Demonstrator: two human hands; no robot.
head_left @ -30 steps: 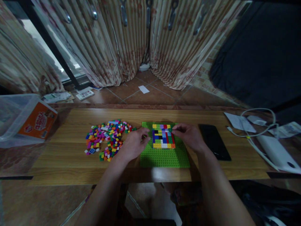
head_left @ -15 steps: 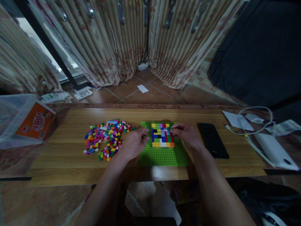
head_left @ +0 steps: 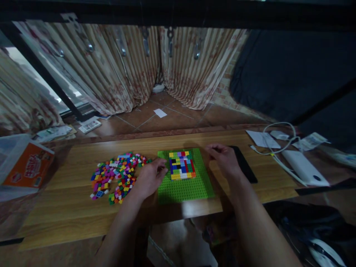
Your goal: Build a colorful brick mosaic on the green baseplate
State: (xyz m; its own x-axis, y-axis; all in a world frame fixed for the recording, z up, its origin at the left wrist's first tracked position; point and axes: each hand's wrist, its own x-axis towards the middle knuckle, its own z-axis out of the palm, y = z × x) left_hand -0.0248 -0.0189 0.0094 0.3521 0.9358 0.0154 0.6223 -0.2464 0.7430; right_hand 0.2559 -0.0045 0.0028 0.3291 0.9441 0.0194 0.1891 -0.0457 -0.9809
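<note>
Two hands at green baseplate [head_left: 191, 187], left hand [head_left: 148, 178] fingers curled, right hand [head_left: 225, 159] pinched, contents unclear.

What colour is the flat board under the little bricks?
Bright green; the board shows clearly in the head view.

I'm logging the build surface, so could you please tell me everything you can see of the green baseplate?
The green baseplate is a flat, studded, plastic-looking square lying level on the wooden table, near its front edge. A multicoloured patch of small bricks covers part of its far half; the near half is bare studs. The left hand rests at its left edge, fingers at the patch. The right hand hovers by its far right corner; contact is unclear.
</note>
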